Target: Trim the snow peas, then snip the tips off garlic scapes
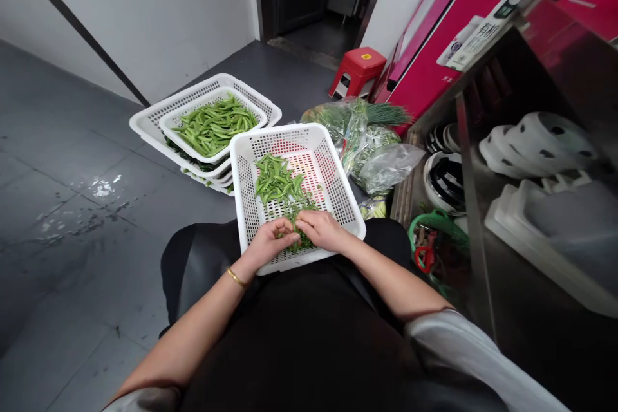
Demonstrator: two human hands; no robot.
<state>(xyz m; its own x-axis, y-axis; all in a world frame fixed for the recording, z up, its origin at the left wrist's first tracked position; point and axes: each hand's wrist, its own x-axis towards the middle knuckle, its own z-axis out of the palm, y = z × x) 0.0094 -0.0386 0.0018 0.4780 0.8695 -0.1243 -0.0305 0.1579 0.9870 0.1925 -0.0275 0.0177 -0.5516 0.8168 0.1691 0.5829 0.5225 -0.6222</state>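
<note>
A white perforated plastic basket [316,164] rests across my knees. Inside it, a small heap of green pea pods [273,180] lies towards the far left, with stem trimmings [294,209] nearer to me. My left hand [273,243] and my right hand [321,230] meet over the near part of the basket. Both have thumb and fingers pinched together around a green pod, which is mostly hidden by the fingertips. More green bits show beneath the hands.
Left of the basket, stacked white baskets [145,121] hold a full load of pea pods [215,125]. Bagged green vegetables [371,154] lie to the right, before a red stool [357,71]. A metal shelf with white dishes [535,145] and a green basket [439,232] flank my right side.
</note>
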